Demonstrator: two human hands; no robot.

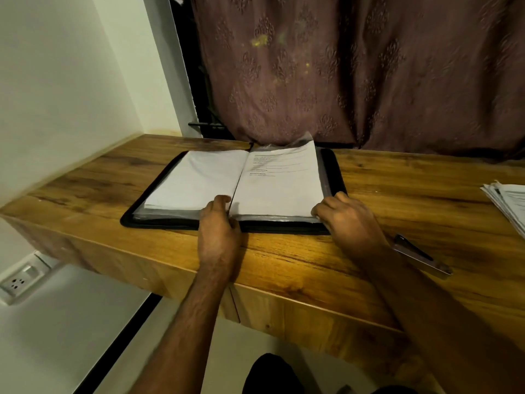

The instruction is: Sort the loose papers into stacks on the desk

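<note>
Papers (278, 180) lie in clear sleeves inside an open black folder (335, 172) at the desk's (284, 260) middle; left hand (220, 226) curls its fingers on the near edge at the spine; right hand (348, 220) pinches the right page's near corner; another paper stack (508, 203) sits far right; a dark clip (420, 255) lies near the right forearm

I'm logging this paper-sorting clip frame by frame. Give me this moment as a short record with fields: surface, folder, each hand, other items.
surface: wooden desk
folder: black folder lying open, sleeved pages on both sides
left hand: left hand at the folder's near edge by the centre fold, thumb on the pages
right hand: right hand, grip on the near right corner of the pages
other items: paper stack at right edge; clip on the desk beside the right forearm
</note>
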